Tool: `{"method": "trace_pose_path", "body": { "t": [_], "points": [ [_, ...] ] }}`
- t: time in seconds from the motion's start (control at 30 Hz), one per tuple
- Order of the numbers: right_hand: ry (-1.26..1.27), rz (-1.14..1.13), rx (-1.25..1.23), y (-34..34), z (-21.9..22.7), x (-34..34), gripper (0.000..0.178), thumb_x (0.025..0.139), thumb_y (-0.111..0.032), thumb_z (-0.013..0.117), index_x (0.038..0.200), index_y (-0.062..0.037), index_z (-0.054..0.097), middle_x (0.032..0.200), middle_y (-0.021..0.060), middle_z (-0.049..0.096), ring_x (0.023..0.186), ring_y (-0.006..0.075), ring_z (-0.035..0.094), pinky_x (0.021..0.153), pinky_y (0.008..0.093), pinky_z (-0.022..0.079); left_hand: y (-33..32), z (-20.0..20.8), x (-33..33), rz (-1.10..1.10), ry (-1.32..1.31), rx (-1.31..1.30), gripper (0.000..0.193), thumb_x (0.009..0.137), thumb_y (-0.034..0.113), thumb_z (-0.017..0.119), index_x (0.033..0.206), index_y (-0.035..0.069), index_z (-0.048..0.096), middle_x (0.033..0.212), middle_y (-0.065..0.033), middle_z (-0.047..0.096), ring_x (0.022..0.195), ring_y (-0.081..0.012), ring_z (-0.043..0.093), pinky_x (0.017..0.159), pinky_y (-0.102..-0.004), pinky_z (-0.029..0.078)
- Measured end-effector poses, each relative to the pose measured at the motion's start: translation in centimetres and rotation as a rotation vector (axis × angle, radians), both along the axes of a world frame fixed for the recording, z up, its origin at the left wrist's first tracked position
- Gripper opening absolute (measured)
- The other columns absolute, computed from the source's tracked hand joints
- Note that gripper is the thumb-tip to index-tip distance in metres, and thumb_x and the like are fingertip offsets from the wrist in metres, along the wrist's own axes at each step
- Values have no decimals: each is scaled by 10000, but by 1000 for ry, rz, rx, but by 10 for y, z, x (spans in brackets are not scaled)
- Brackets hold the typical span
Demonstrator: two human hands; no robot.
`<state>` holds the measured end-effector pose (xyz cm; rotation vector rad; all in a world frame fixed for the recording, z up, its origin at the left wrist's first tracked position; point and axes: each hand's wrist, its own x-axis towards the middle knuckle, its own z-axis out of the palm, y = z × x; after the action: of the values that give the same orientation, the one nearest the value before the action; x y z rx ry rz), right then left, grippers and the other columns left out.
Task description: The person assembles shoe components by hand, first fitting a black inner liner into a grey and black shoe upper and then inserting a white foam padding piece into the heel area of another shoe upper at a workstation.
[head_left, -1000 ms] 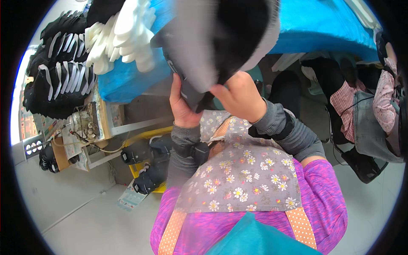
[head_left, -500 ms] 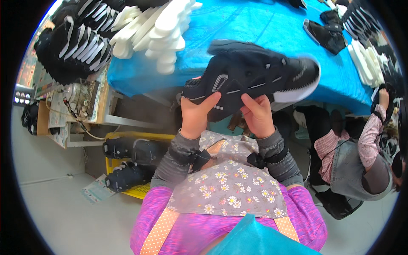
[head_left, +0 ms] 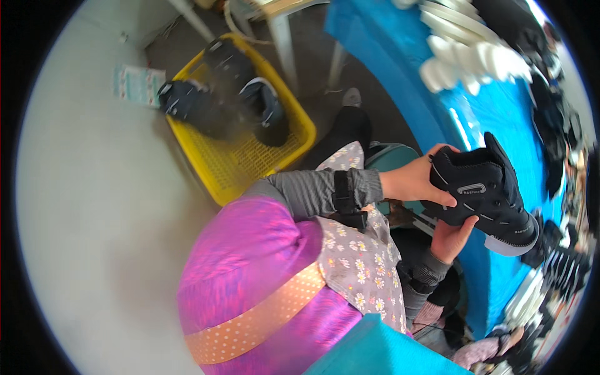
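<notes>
A black shoe (head_left: 478, 187) with a pale toe edge is held up over the near edge of a blue-covered table (head_left: 400, 69). My left hand (head_left: 415, 181) grips it by the heel end, its thumb lying on the side of the shoe. Lower down, my right hand (head_left: 451, 240) holds the bottom of the shoe with the thumb against its side. The fingers of both hands are partly hidden behind the shoe.
Left of me on the floor stands a yellow plastic basket (head_left: 250, 164) with black shoes (head_left: 265, 112) in it. White foam-like pieces (head_left: 459, 53) are piled on the table. Another person's sleeved arm (head_left: 478, 353) shows at the lower right.
My view has swung left, bringing the yellow basket fully into sight. The shoe stays in both hands and now appears farther right, its toe pointing down to the right.
</notes>
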<state>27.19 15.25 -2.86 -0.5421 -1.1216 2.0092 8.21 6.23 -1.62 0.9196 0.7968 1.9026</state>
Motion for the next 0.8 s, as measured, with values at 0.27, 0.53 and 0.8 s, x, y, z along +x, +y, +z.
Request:
{"method": "trace_pose_path", "body": {
  "t": [0.27,0.53,0.8],
  "points": [
    [-72,-22,-17,-10,-5,-56,344,988,-151,555,1314,-51,514,1292,111,586,1135,199,587,974,350,482,-25,-13,-29,190,-147,-113,473,733,32,806,1108,32,518,991,-28,627,947,-96,576,860,-256,473],
    [-302,202,274,-21,-7,-86,509,945,-208,620,1341,47,427,1312,137,546,1185,244,543,1017,381,423,-112,-10,-83,234,375,-197,811,689,114,855,1354,41,397,1343,-102,458,1259,-203,458,1055,-341,390],
    [-535,852,760,-27,-33,-87,667,845,-437,725,1264,34,508,1209,96,588,1124,201,538,983,348,413,-213,-10,-140,83,737,-679,716,615,287,901,1187,-30,608,1306,-215,539,1184,-279,537,1000,-349,424]
  ]
}}
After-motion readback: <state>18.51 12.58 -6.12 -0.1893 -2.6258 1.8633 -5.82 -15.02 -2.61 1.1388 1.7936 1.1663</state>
